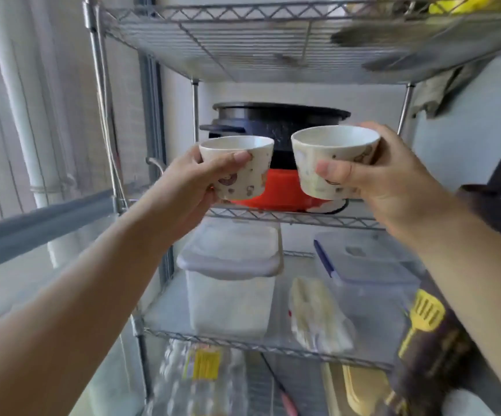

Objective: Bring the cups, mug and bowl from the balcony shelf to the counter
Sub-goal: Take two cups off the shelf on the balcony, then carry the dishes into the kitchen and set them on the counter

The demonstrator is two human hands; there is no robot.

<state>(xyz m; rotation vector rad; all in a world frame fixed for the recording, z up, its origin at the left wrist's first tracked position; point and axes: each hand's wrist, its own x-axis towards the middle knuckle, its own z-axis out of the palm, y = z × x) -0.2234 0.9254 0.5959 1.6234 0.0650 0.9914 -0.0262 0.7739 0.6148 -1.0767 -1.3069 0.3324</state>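
1. The left hand (201,181) holds a small cream ceramic cup (244,175) in the air, in front of the left edge of the black cooking pot on its red base (276,124).
2. This cup has no handle. Its sides taper to a narrower foot, and brown blobs and dots are scattered over the glaze.
3. The left fingers (237,159) pinch the cup: the thumb lies across the near wall just under the rim, and the rest curl round the far side, mostly hidden.
4. The right hand (393,187) holds a second cream ceramic cup (342,157) in front of the pot's right edge, a little higher than the first.
5. It has the same tapered shape, a pale inside and brown marks on the wall.
6. The right fingers (333,171) clamp this cup too, thumb pressed on the near wall and the others wrapped behind the rim.
7. Both cups stand mouth-up and apart from each other, with the pot showing in the gap. Neither touches the chrome wire shelf rack (288,219).
8. The pot sits on the rack's middle tier.
9. Below the pot, one tier down, stand a cloudy lidded plastic tub (231,295) and a clear box with a blue-clipped lid (372,265).
10. Lower right of the pot is a dark carton printed with a yellow spatula (423,318).
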